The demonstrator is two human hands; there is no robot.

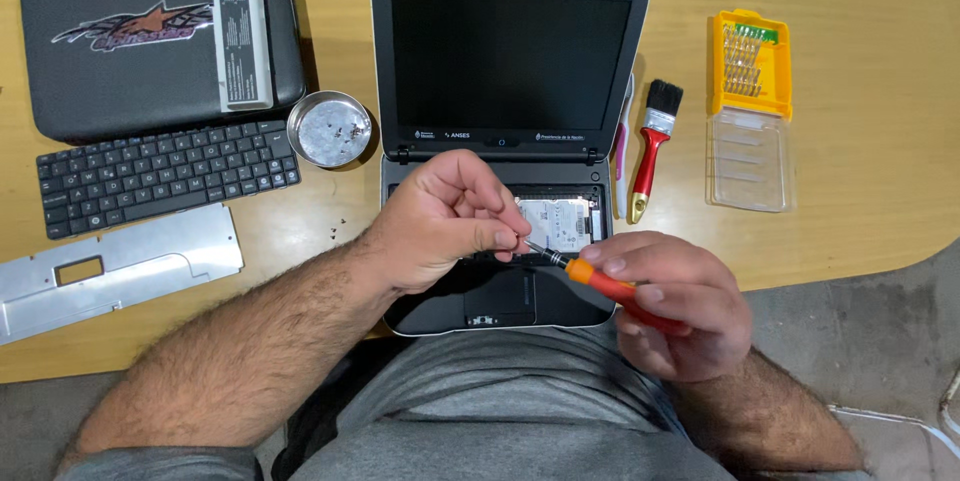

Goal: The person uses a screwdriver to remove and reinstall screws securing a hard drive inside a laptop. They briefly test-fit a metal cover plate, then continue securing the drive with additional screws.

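Head view: left hand (pixel 445 221) covers part of the open base of the laptop (pixel 505 91), so whatever its pinched fingertips hold at the screwdriver tip is too small to make out. Screwdriver (pixel 605 288) tail end is buried in the right hand (pixel 675 306). Second closed laptop (pixel 150 36) is cut off at the top left edge.

Laptop sits mid-table (pixel 880 141), screen dark and upright, keyboard removed, silver hard drive (pixel 555 221) exposed in the base. Screwdriver has an orange-red handle and black shaft, tip pointing left over the drive.

Left hand is curled nearly closed, thumb and forefinger pinched at the tip. Right hand is wrapped tight around the handle, fingers on top.

Nearby: loose keyboard (pixel 165 176), metal plate (pixel 115 271), small metal dish (pixel 330 129) with screws, red-handled brush (pixel 652 146), yellow bit case (pixel 750 66).
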